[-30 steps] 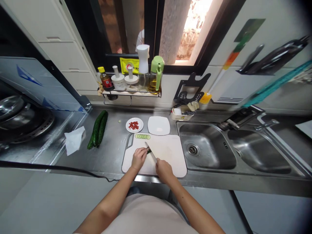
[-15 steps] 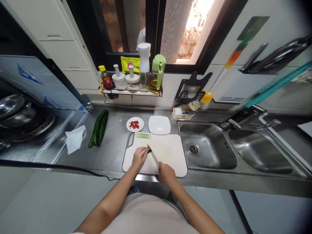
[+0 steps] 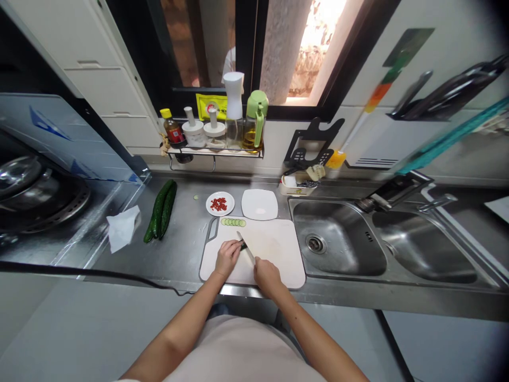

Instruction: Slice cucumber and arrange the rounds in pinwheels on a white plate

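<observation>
My right hand (image 3: 266,275) is closed round the handle of a knife (image 3: 247,249), whose blade slants up and to the left over the white cutting board (image 3: 278,254). Close against the blade, my left hand (image 3: 228,257) holds a short dark green piece of cucumber (image 3: 243,245), mostly hidden by the fingers. A row of thin cucumber slices (image 3: 233,222) lies along the board's upper left edge. Behind the board stand a small plate of chopped red pieces (image 3: 218,204) and a white square plate (image 3: 259,203).
Two whole cucumbers (image 3: 161,211) and a crumpled white paper towel (image 3: 123,228) lie to the left. A steel double sink (image 3: 338,233) adjoins the board on the right. Bottles and jars stand on a rack (image 3: 217,152) below the window. A pot (image 3: 24,178) sits on the stove.
My right hand and the knife have shifted slightly left and away from me, the blade tip moving farther up the board. My left hand stays about where it was.
</observation>
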### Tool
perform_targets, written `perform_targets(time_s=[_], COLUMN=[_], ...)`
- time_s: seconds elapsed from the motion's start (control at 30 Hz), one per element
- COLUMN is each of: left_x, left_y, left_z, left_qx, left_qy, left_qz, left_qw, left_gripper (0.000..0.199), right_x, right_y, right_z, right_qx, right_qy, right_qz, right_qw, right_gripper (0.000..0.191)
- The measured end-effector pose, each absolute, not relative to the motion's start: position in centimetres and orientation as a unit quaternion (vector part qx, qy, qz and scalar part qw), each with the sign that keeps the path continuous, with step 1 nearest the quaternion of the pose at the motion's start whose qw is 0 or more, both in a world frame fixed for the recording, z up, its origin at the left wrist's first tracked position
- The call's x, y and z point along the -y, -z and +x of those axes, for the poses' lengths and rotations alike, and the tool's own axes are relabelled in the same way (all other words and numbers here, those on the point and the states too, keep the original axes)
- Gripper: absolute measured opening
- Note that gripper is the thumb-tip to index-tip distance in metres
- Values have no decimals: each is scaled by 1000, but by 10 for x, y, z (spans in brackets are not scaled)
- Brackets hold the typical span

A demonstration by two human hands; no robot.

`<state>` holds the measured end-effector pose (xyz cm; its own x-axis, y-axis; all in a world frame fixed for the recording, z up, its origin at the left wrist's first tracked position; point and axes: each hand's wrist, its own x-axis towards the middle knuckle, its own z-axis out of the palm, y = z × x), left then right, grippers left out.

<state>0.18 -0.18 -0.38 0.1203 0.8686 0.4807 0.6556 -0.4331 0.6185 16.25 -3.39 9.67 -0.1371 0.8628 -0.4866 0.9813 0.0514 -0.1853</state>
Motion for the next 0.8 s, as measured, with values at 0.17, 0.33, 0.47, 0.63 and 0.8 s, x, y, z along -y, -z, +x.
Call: perform_targets(time_s=[0.17, 0.33, 0.47, 0.63, 0.8], left_x=[2, 2, 3, 2, 2], left_y=[3, 2, 3, 2, 3], left_z=[2, 2, 2, 2, 2], left_qx=[-515, -518, -519, -519, -520], left_qy=[-419, -417, -416, -416, -413], left_qz=[737, 736, 734, 733, 735], left_qw=[128, 129, 134, 141, 137], left_gripper=[24, 23, 24, 24, 24], right_x=[42, 51, 49, 38, 31], right_y=[-95, -94, -96, -97, -99], right_z=[166, 170, 169, 164, 159], right_qx=[-706, -708, -704, -710, -708], right_qy=[248, 242, 245, 244, 247], right_qz=[650, 649, 650, 647, 648], right_qw=[136, 139, 148, 134, 138], right_gripper=[23, 26, 26, 26, 29])
